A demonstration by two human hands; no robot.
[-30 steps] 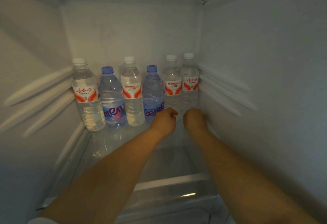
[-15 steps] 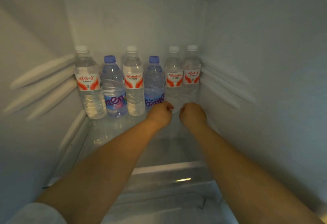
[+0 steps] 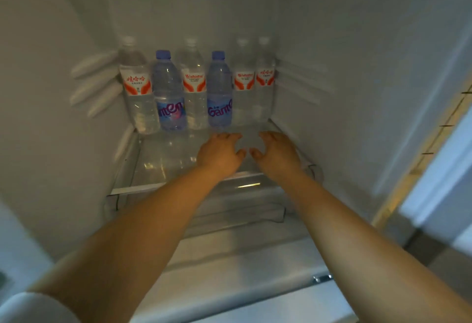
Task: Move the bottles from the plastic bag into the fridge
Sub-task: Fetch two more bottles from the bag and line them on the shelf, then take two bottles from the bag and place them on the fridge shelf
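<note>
Several water bottles stand upright in a row at the back of the fridge's glass shelf [image 3: 158, 169]. From the left: a red-labelled bottle [image 3: 136, 88], a blue-capped bottle [image 3: 169, 93], a red-labelled bottle [image 3: 194, 85], a second blue-capped bottle [image 3: 219, 93], then two red-labelled bottles [image 3: 244, 85] [image 3: 265, 80] by the right wall. My left hand [image 3: 221, 155] and my right hand [image 3: 277, 154] hover over the shelf just in front of the right-hand bottles, fingers relaxed, holding nothing. The plastic bag is out of view.
White fridge walls close in at left [image 3: 51, 93] and right [image 3: 357, 93], with ribbed shelf rails on both. A drawer front [image 3: 242, 210] sits under the glass shelf. The fridge's front edge [image 3: 419, 159] runs down the right side.
Both hands have let go of the two rightmost bottles and drawn back towards me, fingers uncurling. The camera has pulled back and tilted, showing more of the fridge's lower part.
</note>
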